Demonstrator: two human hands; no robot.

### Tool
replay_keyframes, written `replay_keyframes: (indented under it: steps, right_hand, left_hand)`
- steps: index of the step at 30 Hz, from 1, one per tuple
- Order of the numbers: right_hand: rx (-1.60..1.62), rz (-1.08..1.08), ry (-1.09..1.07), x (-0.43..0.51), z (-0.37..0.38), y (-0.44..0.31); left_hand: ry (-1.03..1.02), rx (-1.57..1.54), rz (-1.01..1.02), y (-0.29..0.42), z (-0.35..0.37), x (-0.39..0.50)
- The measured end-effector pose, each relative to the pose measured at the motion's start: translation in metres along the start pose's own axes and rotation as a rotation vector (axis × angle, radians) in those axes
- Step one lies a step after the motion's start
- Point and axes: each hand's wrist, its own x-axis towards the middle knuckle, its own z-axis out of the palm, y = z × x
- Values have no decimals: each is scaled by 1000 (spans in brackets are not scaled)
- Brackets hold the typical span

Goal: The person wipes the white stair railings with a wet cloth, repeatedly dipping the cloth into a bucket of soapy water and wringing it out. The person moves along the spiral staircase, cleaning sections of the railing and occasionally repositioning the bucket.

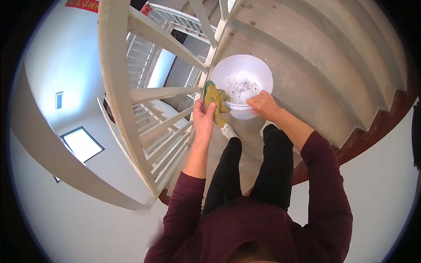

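A white plastic bucket (218,70) with sudsy water (242,86) in it is just ahead of my feet on the stairs. My right hand (264,106) grips its near right rim. Between the thumb and fingers of my left hand (204,115) hangs a crumpled yellow-green cloth (215,98) with darker green patches. The cloth is beside the bucket's left wall and overlaps its rim in the view; whether it touches the rim I cannot tell.
A white stair railing (113,82) with balusters runs along my left, open to lower flights. Concrete steps (296,65) go on ahead and to the right, edged by a dark red skirting (365,138). My white shoes (230,131) stand close behind the bucket. A window (82,144) is at far left.
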Motion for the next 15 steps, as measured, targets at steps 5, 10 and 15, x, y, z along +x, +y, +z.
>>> replay_keyframes:
  steps: [5,10,15]
  right_hand:
    - [-50,-92,-67,8,57,-6]
    - [-45,-191,-63,6,103,7]
    - [-16,-309,25,-11,142,30]
  left_hand:
    - [-1,58,-45,-11,-14,10]
    - [3,113,-89,-57,-34,8]
    - [16,157,-143,-111,-35,-7]
